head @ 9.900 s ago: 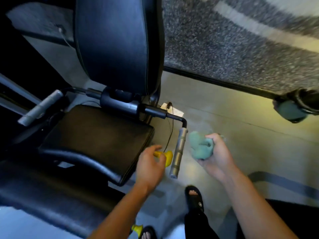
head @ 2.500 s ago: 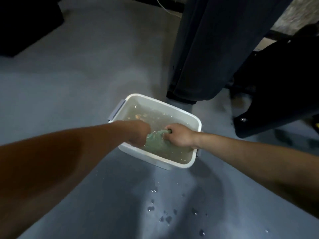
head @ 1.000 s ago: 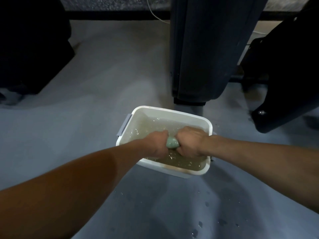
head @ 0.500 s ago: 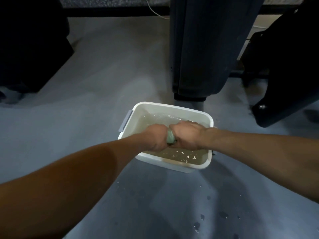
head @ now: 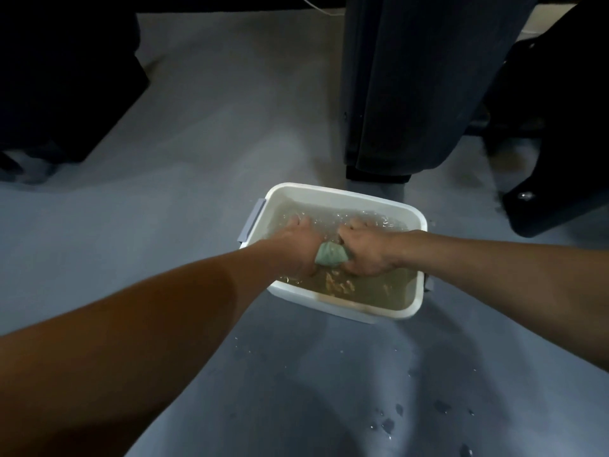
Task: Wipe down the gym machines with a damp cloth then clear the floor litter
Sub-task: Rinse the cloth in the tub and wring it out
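Observation:
A white plastic tub (head: 342, 194) of cloudy water stands on the grey floor. Over the water, my left hand (head: 298, 244) and my right hand (head: 369, 252) each grip one end of a bunched pale green cloth (head: 331, 255). Only a short stretch of the cloth shows between the two fists. The water surface ripples and splashes at the tub's far side.
A dark padded machine upright (head: 412, 84) stands just behind the tub. Black machine parts (head: 557, 153) lie to the right and a dark base (head: 62, 77) at the far left. Water drops (head: 389, 423) dot the floor in front of the tub.
Both hands still grip the cloth over the tub. More of the cloth shows between the fists than half a second ago, and the water splashes more.

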